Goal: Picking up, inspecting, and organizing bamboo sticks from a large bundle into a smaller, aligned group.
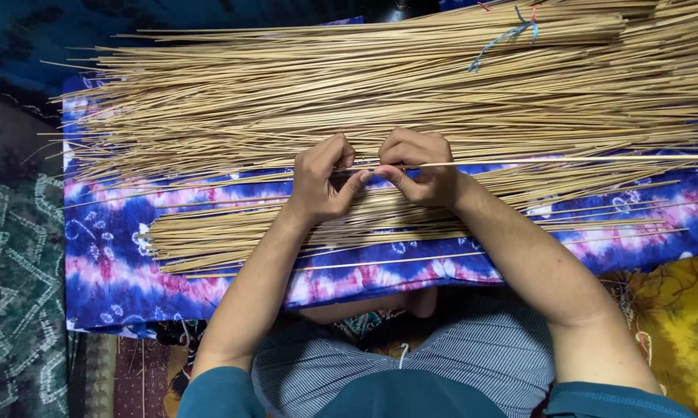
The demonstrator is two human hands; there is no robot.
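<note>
At the middle of the frame the left hand (pixel 323 179) and the right hand (pixel 419 166) meet, fingers curled shut, pinching one thin pale bamboo stick (pixel 566 161) that runs off to the right edge. Beneath them lies a broad heap of long tan sticks (pixel 287 101) — spread across a blue, purple and pink tie-dyed cloth (pixel 109 263).

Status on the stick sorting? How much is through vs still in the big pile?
Done, apparently: a smaller batch of sticks lies on the tie-dye cloth nearest the person. In hand: left hand and right hand pinch a single stick. Left: the much larger pile behind, part of it tied with blue string.
</note>
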